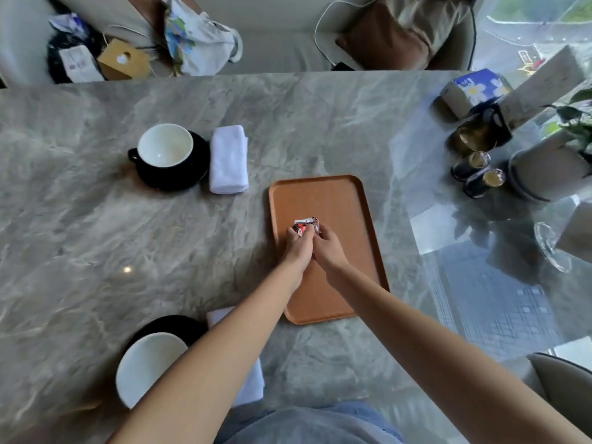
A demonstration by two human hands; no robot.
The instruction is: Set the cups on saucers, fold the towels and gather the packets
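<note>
Holding packets [306, 226] over the tray [336, 193].
Left hand [299, 243] and right hand [328, 246] pinch the bunch, which lies crosswise to the tray; its red-and-white print is unreadable.

Bare marble table [96, 238] left of tray [323, 193]; bottles [477, 174] crowd right

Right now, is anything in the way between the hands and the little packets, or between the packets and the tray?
No, nothing visible. The left hand and right hand already pinch the packets together, right over the wooden tray, and no other thing shows on it.
</note>
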